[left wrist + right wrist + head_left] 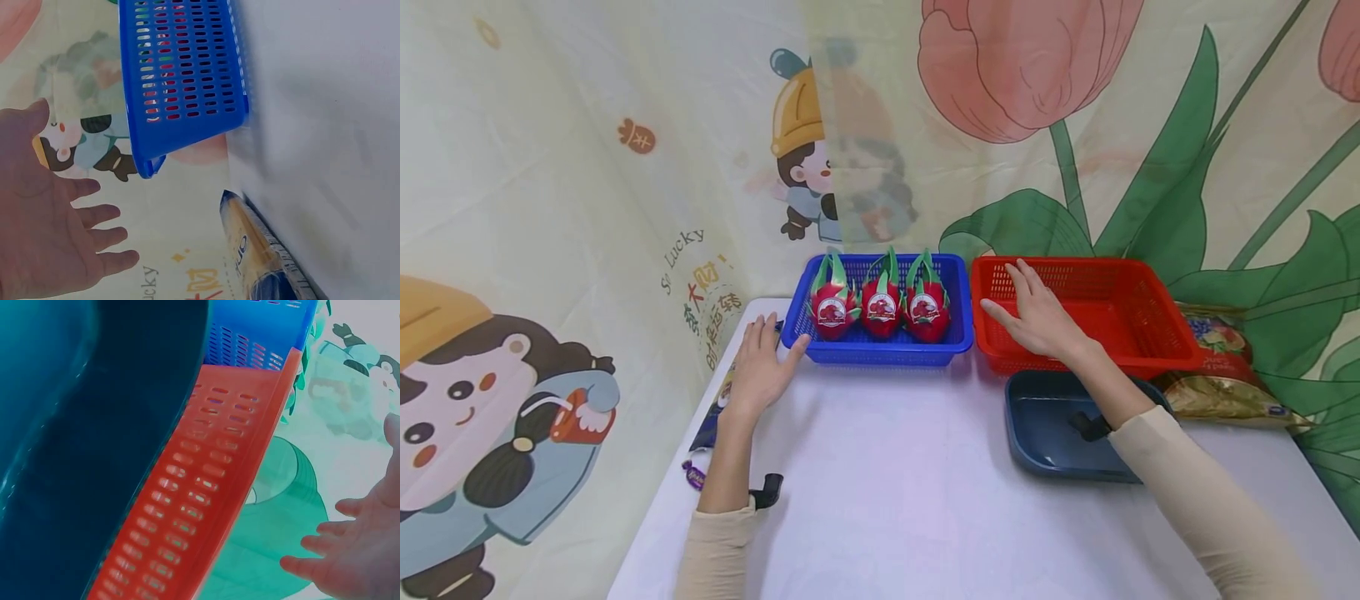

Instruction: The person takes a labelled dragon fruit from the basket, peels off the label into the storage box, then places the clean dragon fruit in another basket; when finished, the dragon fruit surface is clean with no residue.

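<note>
My left hand [762, 367], fingers spread, is at the left end of a blue basket [880, 354]. In the left wrist view its palm shows apart from the basket's slotted wall [187, 81]. Three red dragon fruits with green leaves and round labels stand in a row in that basket, the middle dragon fruit [881, 310] between the others. My right hand [1037, 317], fingers extended, is over the left part of a red basket [1120, 308] with nothing in its grasp. The right wrist view shows that hand [356, 544] beyond the red rim.
A dark blue tray [1045, 446] sits in front of the red basket, under my right forearm. To the right lies a shiny food bag [1217, 383]. Along the left edge are a dark packet [709, 427] and a purple-wrapped sweet [694, 475]. Printed curtains [700, 167] hang behind the table.
</note>
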Tool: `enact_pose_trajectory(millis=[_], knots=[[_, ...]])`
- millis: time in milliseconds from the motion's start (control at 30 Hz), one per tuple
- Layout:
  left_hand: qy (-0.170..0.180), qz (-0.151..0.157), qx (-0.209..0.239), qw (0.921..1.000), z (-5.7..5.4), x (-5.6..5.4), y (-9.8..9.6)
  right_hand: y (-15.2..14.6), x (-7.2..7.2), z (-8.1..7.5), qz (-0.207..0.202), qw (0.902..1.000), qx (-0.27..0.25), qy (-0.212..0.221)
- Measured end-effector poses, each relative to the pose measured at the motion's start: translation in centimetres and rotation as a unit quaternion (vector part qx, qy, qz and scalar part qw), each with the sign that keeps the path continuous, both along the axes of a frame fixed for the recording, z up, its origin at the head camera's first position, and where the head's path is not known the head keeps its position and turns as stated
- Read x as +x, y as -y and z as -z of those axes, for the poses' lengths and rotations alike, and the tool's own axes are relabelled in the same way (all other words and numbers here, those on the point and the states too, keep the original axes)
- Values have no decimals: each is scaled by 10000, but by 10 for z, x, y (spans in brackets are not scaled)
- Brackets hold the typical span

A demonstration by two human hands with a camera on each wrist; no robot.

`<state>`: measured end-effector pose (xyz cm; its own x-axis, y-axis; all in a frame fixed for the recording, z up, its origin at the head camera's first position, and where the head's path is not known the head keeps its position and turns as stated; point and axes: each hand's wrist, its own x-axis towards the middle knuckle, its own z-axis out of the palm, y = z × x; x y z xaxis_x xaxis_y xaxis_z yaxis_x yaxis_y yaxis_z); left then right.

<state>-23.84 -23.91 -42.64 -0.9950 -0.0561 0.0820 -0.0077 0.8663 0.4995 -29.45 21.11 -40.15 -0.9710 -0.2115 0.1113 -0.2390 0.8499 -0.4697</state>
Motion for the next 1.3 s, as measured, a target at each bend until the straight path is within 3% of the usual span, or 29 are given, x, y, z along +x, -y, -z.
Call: enact_pose_trajectory(millis=[400, 600, 700, 833, 1033, 1100, 1167, 1300], knots=[[-68, -289, 959, 9950, 0, -3, 7, 23, -27, 3, 153, 9972, -727, -126], [-208, -412, 1484, 9879, 0, -6, 9, 30, -40, 3, 339, 9864, -1546, -451], [-206, -380, 2096, 9768, -1, -7, 10, 33, -45, 1, 469, 9795, -1907, -445], [-324, -361, 2883, 9563, -1, -9, 11, 38, -53, 1, 544, 9708, -2294, -434], [-595, -486, 3207, 9441, 2, -12, 12, 47, -65, 0, 657, 9530, -2948, -224], [-570, -569, 3462, 9347, 4, -14, 11, 49, -69, 1, 670, 9430, -3258, -59], [-483, -658, 3897, 9173, 5, -16, 10, 52, -75, 2, 707, 9320, -3553, 95], [-315, -835, 4939, 8649, 8, -20, 10, 57, -84, 7, 880, 9218, -3761, 344]])
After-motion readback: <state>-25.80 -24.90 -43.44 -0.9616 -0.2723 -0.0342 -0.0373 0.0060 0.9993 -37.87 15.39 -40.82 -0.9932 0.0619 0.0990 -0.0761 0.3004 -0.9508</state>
